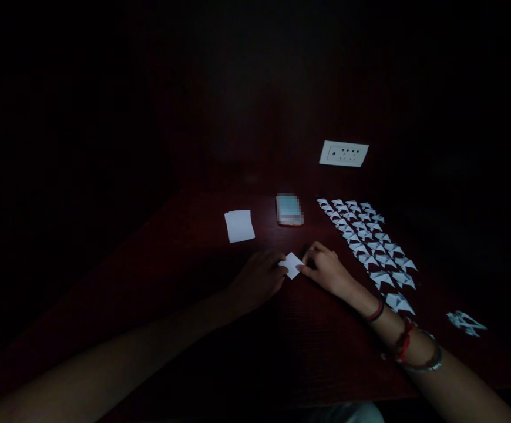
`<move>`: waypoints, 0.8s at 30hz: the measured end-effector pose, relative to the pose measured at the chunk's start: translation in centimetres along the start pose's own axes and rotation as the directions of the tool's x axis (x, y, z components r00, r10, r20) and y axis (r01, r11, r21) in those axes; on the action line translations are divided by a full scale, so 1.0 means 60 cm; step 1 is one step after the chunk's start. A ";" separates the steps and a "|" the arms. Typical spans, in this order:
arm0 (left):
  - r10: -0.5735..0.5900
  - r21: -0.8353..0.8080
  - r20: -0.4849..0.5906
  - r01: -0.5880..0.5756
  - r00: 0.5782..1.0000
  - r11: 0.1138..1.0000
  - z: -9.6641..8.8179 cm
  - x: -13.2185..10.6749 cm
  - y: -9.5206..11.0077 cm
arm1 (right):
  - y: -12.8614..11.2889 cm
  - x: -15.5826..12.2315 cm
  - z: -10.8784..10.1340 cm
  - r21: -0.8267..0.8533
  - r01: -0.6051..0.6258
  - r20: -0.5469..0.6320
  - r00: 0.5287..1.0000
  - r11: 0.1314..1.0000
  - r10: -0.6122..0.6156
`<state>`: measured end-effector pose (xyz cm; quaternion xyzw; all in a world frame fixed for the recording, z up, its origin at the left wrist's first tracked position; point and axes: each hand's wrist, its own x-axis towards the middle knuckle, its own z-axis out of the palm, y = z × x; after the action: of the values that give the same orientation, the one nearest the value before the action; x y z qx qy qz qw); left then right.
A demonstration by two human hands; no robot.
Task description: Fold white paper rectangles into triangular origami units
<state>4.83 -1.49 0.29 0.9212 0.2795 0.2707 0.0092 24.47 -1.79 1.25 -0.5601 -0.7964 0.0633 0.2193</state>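
A small white piece of folded paper [291, 265], turned like a diamond, lies between my two hands over the dark red table. My left hand [259, 276] pinches its left corner with thumb and fingers. On the opposite corner, my right hand [325, 268] grips it the same way, thumb on top. Beyond my left hand is a stack of white square paper sheets [239, 226]. To the right of my right hand, several folded white paper figures [384, 260] stand in slanting rows.
A phone [289, 210] with a blurred, lit screen lies behind my hands. Farther right is a small heap of narrow folded paper pieces [466, 323]. A white socket panel [344, 154] is on the back wall. The surroundings are very dark; the table's front edge [326, 405] shows faintly.
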 end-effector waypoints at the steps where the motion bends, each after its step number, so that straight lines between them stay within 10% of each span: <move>1: 0.018 0.014 0.031 -0.019 0.999 1.000 0.001 0.000 0.000 | 0.001 -0.001 0.000 -0.035 0.000 -0.005 1.000 0.999 0.000; 24: 0.060 0.155 0.174 -0.087 0.983 0.984 -0.001 0.002 0.000 | -0.002 0.013 -0.008 -0.279 0.353 0.091 0.935 0.893 -0.342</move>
<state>4.87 -1.42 0.38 0.9481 0.2645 0.1683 -0.0521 24.38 -1.18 1.97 -0.4335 -0.8883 -0.0836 0.1266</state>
